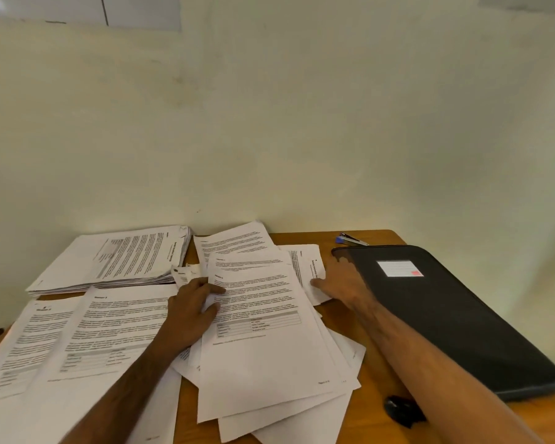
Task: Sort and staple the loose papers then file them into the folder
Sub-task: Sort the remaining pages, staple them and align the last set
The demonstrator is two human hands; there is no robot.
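Loose printed papers (263,341) lie fanned over the middle of the wooden table (378,376). My left hand (193,306) rests on the left edge of the top sheet, fingers curled against it. My right hand (340,283) lies flat, fingers spread, on a sheet (308,267) at the pile's far right. A black zip folder (446,312) with a white label lies to the right, closed. A blue and silver stapler (351,240) sits by the wall behind the folder.
A thick stack of papers (116,261) sits at the back left. Two more sheets (77,334) lie at the front left. A small black object (402,410) rests near the front right, beside my right forearm. A pale wall closes the far side.
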